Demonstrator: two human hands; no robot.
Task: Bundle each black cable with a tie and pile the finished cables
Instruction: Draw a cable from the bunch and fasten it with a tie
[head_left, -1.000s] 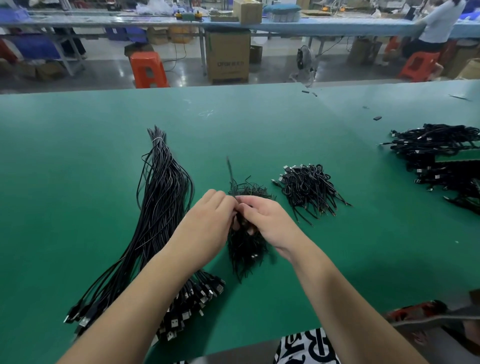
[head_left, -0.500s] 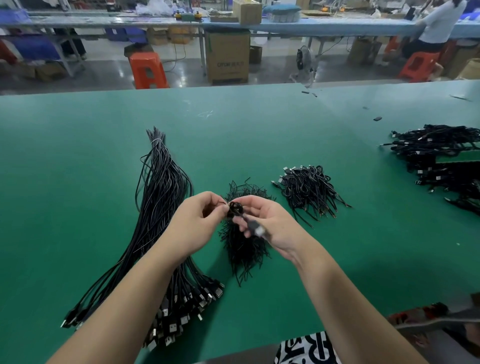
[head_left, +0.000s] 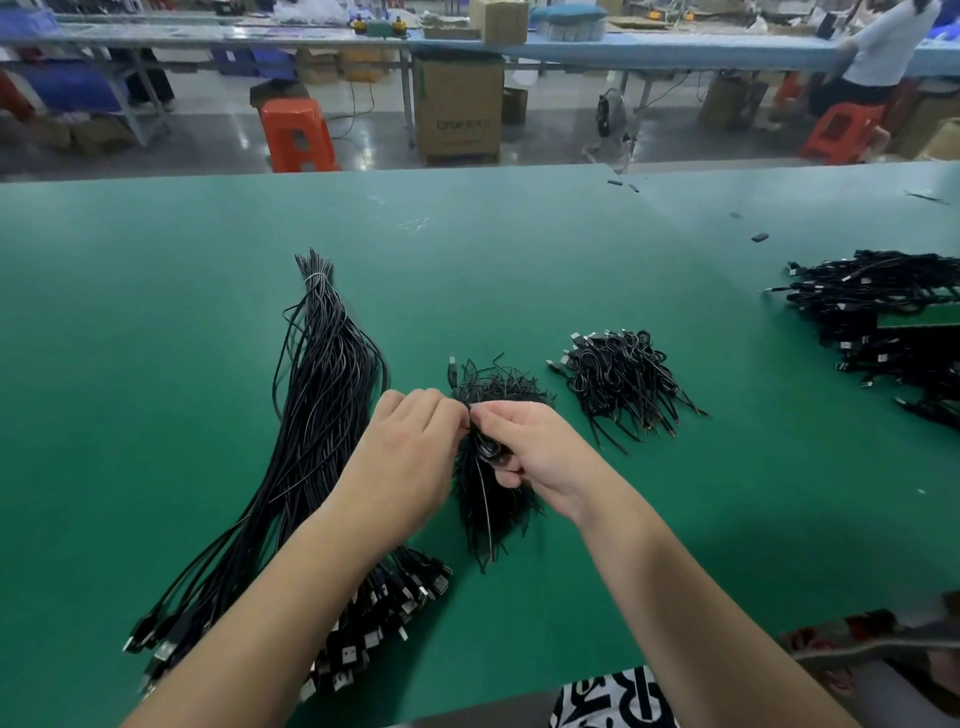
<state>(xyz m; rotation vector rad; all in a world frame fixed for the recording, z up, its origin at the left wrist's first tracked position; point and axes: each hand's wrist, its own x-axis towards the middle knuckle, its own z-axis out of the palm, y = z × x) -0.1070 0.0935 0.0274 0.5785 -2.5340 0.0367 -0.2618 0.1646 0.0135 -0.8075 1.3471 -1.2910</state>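
Centre of the frame: your left hand (head_left: 410, 447) and your right hand (head_left: 535, 452) meet above the green counter (head_left: 571, 270). Your right hand grips a coiled black cable (head_left: 488, 449), its fingers curled round the loops; a loose end of the cable hangs down from the coil toward the lower centre. Your left hand pinches at the top of the same coil, fingertips closed against those of the right hand; whether a tie sits between them is too small to tell.

Directly beneath and behind your hands lies a heap of black ties (head_left: 493, 525), short strands spread on the counter. Left of centre, a long sheaf of unbundled cables (head_left: 322, 395) runs from the upper middle-left down to the lower left, bound near its far tip, with the plugs fanned out beside your left forearm. Right of centre, just beyond the ties, sits the pile of finished cables (head_left: 623, 384). At the right edge, well apart, lies a larger mass of black cables (head_left: 878, 312).

Upper frame: an orange stool (head_left: 296, 135) and a cardboard box (head_left: 457, 114) stand on the floor beyond the counter.
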